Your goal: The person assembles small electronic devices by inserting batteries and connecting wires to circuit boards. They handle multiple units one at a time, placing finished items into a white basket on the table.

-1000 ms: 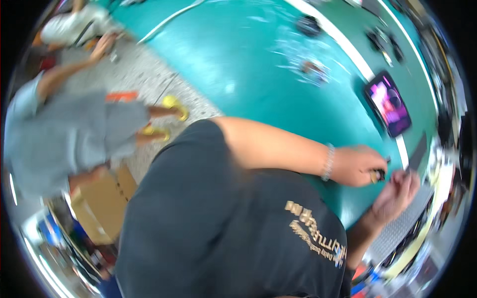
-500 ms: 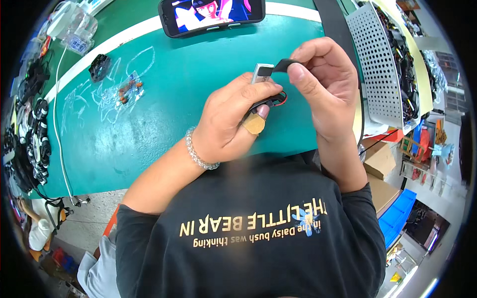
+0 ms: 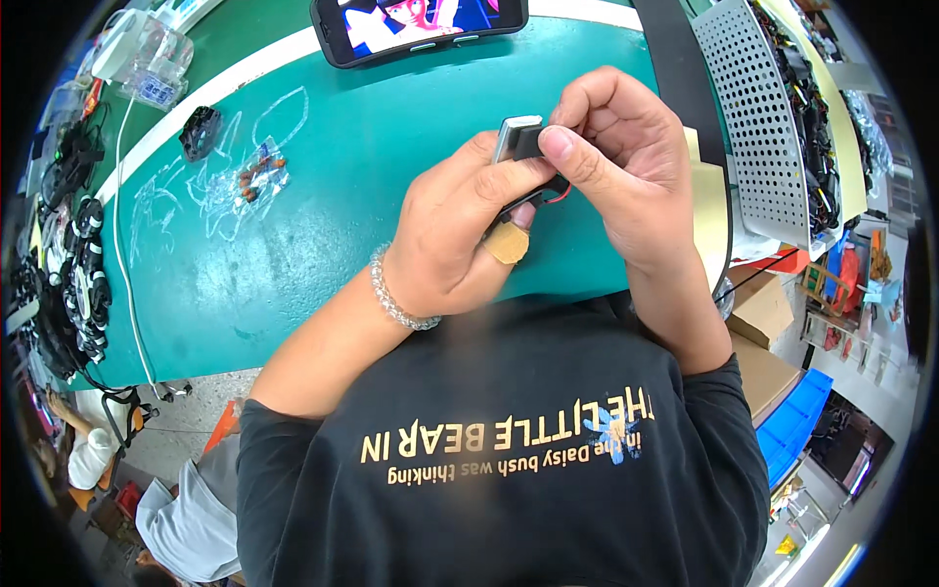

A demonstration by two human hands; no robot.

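Note:
My left hand [image 3: 445,225] is closed around a small flat silver block [image 3: 505,139], which looks like a battery pack; its upper end sticks up past my thumb. A black tape strip [image 3: 528,144] lies over the face of that end. With thumb and forefinger pinched, my right hand [image 3: 636,176] grips the strip's edge right beside the block. Below my left thumb a black part with a red wire [image 3: 559,196] shows, mostly hidden by the fingers. A tan patch [image 3: 507,243] sits at a left fingertip, perhaps wrapped around it.
A phone [image 3: 416,29] stands at the table's far edge. On the green table [image 3: 323,215] lie a dark crumpled object [image 3: 200,132] and a clear bag [image 3: 259,181] with small orange-brown parts. Black cables [image 3: 83,274] are heaped at left; a perforated white bin [image 3: 758,117] stands at right.
My right fingers have moved left, up to the silver block. The black strip, which stretched across the gap between the hands, now lies against the block's face.

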